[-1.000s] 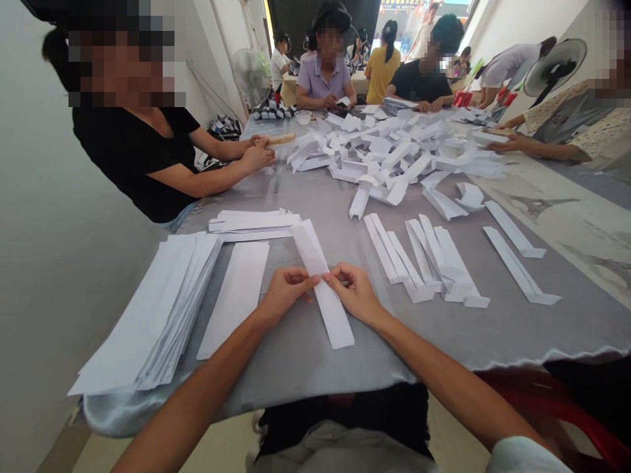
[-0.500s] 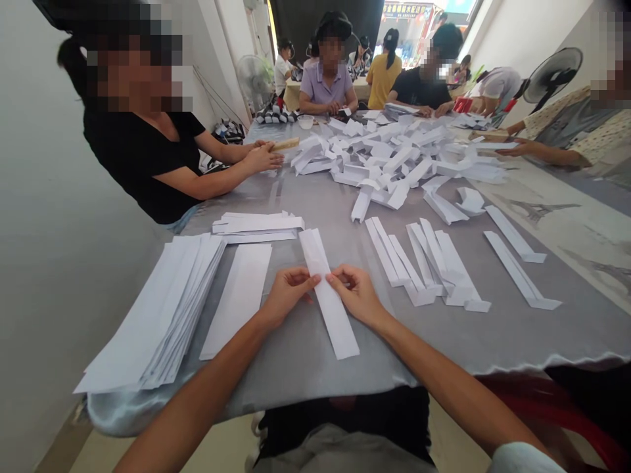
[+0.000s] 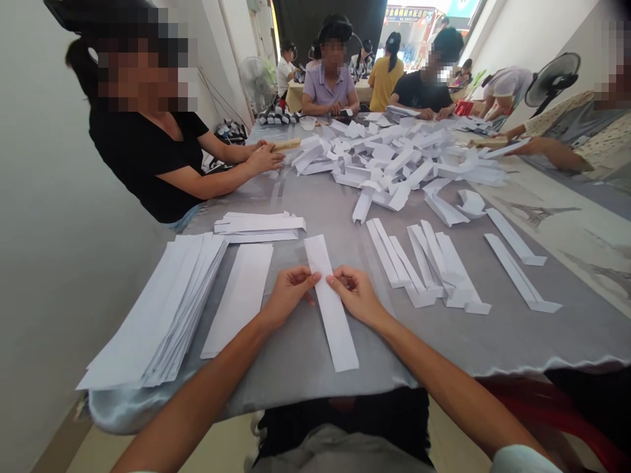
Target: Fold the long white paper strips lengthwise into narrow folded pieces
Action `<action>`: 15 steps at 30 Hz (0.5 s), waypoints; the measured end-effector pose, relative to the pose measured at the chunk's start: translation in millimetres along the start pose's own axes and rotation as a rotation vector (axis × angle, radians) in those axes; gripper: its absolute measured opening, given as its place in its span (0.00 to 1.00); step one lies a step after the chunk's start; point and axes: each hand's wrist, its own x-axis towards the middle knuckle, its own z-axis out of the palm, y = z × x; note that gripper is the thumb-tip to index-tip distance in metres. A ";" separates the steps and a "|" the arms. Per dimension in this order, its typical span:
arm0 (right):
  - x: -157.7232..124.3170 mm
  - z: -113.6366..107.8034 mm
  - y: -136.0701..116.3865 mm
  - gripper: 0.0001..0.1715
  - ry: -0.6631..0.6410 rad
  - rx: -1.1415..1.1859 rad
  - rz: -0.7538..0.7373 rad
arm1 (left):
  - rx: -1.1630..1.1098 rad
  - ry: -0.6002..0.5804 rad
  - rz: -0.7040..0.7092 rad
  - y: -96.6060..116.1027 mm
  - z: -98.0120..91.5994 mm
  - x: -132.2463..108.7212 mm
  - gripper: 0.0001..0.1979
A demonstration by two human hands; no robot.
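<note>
A long white paper strip lies lengthwise on the grey table cover, pinched at mid-length from both sides. My left hand holds its left edge between thumb and fingertips. My right hand grips the opposite edge the same way. The fingertips hide a short part of the strip. Just left of my left hand lies a flat, wider paper strip, with a tall stack of long white sheets beyond it. Several folded strips lie ahead of my hands.
More folded strips lie to the right, and a large heap of folded paper pieces fills the table's middle. Co-workers sit along both sides and the far end, one with a hand near the heap. A standing fan is at the back right.
The strip's far end has straightened and now looks narrower, no longer showing the wider, angled fold. My hands stay pinched on it, and the view has shifted slightly.
</note>
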 end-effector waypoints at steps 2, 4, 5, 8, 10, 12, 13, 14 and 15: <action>-0.3 0.8 -0.1 0.28 -0.016 0.011 0.022 | -0.008 0.030 0.022 -0.1 -0.4 0.1 0.21; -0.6 1.7 1.1 0.28 -0.025 0.042 0.045 | -0.003 0.036 0.046 -0.2 -0.9 0.0 0.21; -0.8 2.0 2.0 0.28 -0.026 0.057 0.056 | 0.001 0.033 0.056 -0.2 -1.1 -0.1 0.21; -0.7 1.6 4.3 0.27 -0.030 0.084 0.099 | 0.023 0.011 0.061 0.2 -0.3 -0.9 0.21; -0.4 0.5 4.6 0.27 -0.033 0.086 0.103 | 0.036 0.002 0.044 0.6 0.8 -1.4 0.22; -0.2 -0.5 3.8 0.28 -0.034 0.073 0.078 | 0.039 0.005 0.031 0.7 1.5 -1.4 0.21; -0.2 -0.7 3.3 0.29 -0.038 0.066 0.068 | 0.034 0.013 0.033 0.6 1.5 -1.2 0.21; -0.2 -0.7 2.8 0.29 -0.044 0.062 0.068 | 0.029 0.024 0.039 0.3 1.3 -0.8 0.20; -0.3 -0.5 2.6 0.29 -0.051 0.059 0.076 | 0.022 0.038 0.047 0.0 0.9 -0.4 0.20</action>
